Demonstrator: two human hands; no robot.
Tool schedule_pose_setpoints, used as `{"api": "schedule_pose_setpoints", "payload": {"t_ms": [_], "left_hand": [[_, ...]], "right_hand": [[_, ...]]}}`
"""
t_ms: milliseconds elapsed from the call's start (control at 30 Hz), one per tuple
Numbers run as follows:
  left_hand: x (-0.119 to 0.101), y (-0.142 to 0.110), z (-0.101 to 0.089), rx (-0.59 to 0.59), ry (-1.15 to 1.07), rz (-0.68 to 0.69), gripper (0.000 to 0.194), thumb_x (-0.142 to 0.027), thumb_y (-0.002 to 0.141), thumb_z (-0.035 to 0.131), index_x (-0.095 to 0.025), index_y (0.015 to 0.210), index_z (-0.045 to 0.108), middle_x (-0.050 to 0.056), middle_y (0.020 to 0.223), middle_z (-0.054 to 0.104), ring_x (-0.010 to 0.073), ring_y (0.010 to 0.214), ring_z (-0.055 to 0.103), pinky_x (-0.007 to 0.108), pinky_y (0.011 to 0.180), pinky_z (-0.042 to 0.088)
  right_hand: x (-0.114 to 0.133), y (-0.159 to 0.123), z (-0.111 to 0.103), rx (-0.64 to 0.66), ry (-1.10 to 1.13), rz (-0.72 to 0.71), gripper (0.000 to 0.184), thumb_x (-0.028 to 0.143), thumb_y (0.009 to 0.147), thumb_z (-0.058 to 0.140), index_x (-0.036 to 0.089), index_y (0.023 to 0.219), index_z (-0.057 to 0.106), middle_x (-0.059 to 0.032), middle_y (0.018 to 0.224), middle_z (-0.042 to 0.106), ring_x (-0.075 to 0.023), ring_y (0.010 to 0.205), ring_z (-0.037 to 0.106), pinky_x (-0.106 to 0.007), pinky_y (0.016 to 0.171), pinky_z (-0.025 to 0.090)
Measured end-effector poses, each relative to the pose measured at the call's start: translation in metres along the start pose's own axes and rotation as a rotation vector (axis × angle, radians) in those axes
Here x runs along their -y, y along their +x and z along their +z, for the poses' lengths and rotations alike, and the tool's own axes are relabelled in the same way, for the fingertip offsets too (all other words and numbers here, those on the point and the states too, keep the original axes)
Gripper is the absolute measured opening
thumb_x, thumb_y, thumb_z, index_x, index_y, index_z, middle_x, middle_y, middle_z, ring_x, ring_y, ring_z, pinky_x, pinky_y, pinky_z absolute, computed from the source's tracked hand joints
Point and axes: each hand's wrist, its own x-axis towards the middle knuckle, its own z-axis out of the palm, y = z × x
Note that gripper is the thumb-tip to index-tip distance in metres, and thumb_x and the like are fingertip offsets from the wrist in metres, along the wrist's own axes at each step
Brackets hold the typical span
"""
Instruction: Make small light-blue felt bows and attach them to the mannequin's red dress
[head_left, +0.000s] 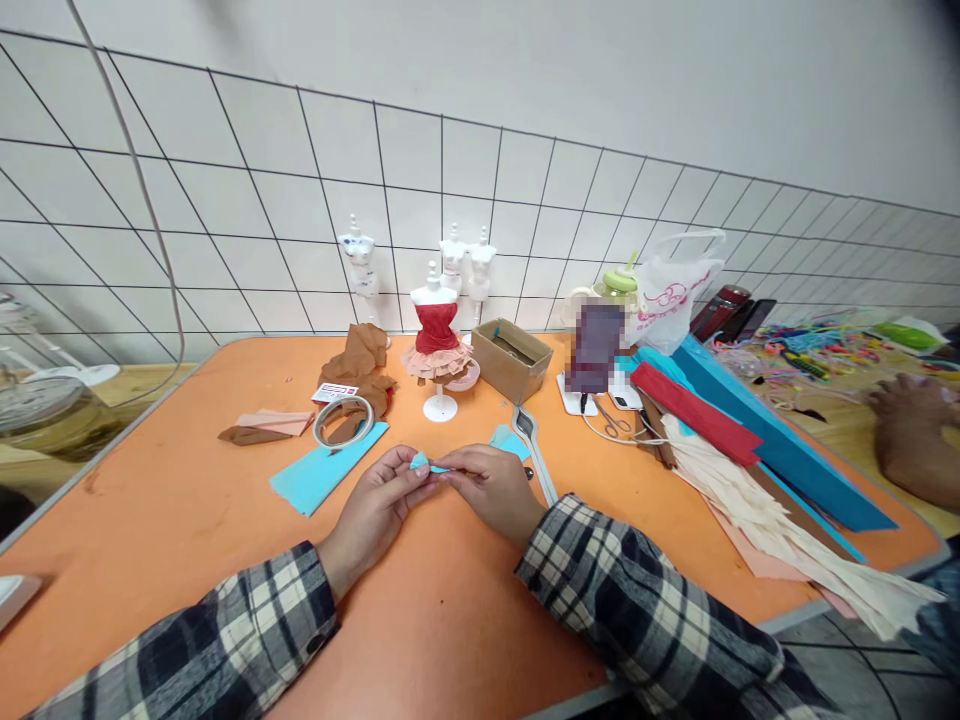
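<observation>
A small piece of light-blue crepe paper (419, 461) is stretched between my hands, low over the orange table (225, 560). My left hand (382, 500) has its thumb and fingers closed on the gathered end. My right hand (495, 488) pinches the narrow end, its fingertips close to those of the left. Behind my left hand, a roll of tape (320, 425) rests on a flat light-blue paper strip (319, 482). More blue paper (511, 441) and a grey-handled tool (534, 440), partly hidden, lie just beyond my right hand.
Beyond my hands stands a mini mannequin (435, 328) in a red and pink paper dress. Near it are brown paper (365, 350), a cardboard box (517, 372), a phone on a stand (596, 345) and scissors (613, 424). Paper strips (735, 490) cover the right side; another person's hand (915, 430) is farther right.
</observation>
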Motion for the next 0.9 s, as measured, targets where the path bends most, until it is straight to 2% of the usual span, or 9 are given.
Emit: {"api": "schedule_pose_setpoints", "payload": {"t_ms": [67,133,233,267,333,433,500,633,900], "left_hand": [[0.002,0.001,-0.002,0.013,0.035,0.000,0.026,-0.025,0.072,0.078,-0.018,0.085,0.058,0.000,0.084,0.065,0.0160,0.085,0.066,0.033,0.090,0.052],[0.002,0.002,-0.005,-0.009,0.149,0.077,0.031,-0.031,0.076,0.074,-0.021,0.100,0.057,0.003,0.095,0.065,0.0196,0.095,0.065,0.039,0.095,0.049],[-0.002,0.003,-0.009,-0.120,0.590,0.370,0.048,-0.039,0.083,0.065,-0.026,0.126,0.048,0.009,0.123,0.056,0.0260,0.120,0.052,0.048,0.104,0.040],[-0.005,0.002,-0.010,-0.116,0.808,0.476,0.047,-0.040,0.083,0.064,-0.026,0.126,0.049,0.010,0.129,0.052,0.0277,0.125,0.047,0.050,0.106,0.035],[-0.010,0.000,-0.011,-0.016,1.236,0.644,0.033,-0.038,0.085,0.061,-0.027,0.116,0.060,0.008,0.135,0.050,0.0306,0.131,0.039,0.053,0.110,0.027],[-0.013,-0.005,-0.009,0.089,1.594,0.742,0.018,-0.033,0.091,0.052,-0.029,0.101,0.066,0.005,0.132,0.056,0.0318,0.133,0.036,0.057,0.109,0.019],[-0.012,-0.007,-0.008,0.076,1.665,0.734,0.019,-0.032,0.093,0.049,-0.028,0.099,0.066,0.005,0.125,0.061,0.0312,0.131,0.040,0.058,0.108,0.016],[-0.008,-0.004,-0.008,0.092,1.650,0.657,0.020,-0.035,0.094,0.048,-0.027,0.094,0.067,0.004,0.113,0.066,0.0293,0.122,0.049,0.057,0.105,0.018],[-0.004,0.007,-0.015,0.160,1.435,0.610,0.023,-0.039,0.090,0.055,-0.023,0.085,0.071,0.005,0.100,0.071,0.0226,0.099,0.063,0.039,0.090,0.043]], "right_hand": [[0.001,0.001,-0.001,-0.013,0.004,0.029,0.013,0.022,0.087,0.064,0.023,0.095,0.073,-0.0025,0.089,0.074,-0.0135,0.082,0.066,-0.024,0.074,0.050],[0.001,0.002,-0.003,-0.017,-0.017,0.057,0.012,0.021,0.087,0.063,0.022,0.094,0.073,-0.0022,0.087,0.073,-0.0136,0.080,0.065,-0.024,0.071,0.049],[0.001,0.003,-0.007,0.016,-0.090,0.070,0.012,0.021,0.087,0.062,0.022,0.093,0.073,-0.0026,0.086,0.072,-0.0136,0.077,0.064,-0.024,0.069,0.048],[0.001,0.002,-0.008,0.046,-0.118,0.055,0.012,0.021,0.088,0.062,0.021,0.092,0.073,-0.0029,0.085,0.072,-0.0137,0.077,0.063,-0.024,0.069,0.047],[-0.002,0.001,-0.008,0.117,-0.161,-0.001,0.011,0.021,0.088,0.062,0.021,0.092,0.073,-0.0033,0.085,0.071,-0.0142,0.077,0.063,-0.025,0.072,0.046],[-0.005,-0.002,-0.006,0.169,-0.175,-0.060,0.012,0.021,0.088,0.061,0.020,0.091,0.072,-0.0037,0.085,0.071,-0.0147,0.080,0.063,-0.026,0.075,0.045],[-0.005,-0.003,-0.006,0.174,-0.167,-0.057,0.013,0.021,0.089,0.059,0.020,0.092,0.071,-0.0038,0.087,0.071,-0.0146,0.081,0.063,-0.026,0.075,0.046],[-0.004,-0.005,-0.006,0.172,-0.145,-0.039,0.013,0.020,0.089,0.060,0.021,0.092,0.072,-0.0035,0.085,0.071,-0.0143,0.080,0.063,-0.024,0.074,0.046],[-0.005,-0.007,-0.005,0.180,-0.128,0.011,0.011,0.016,0.087,0.062,0.020,0.090,0.073,-0.0026,0.084,0.072,-0.0136,0.081,0.063,-0.023,0.073,0.046]]}}
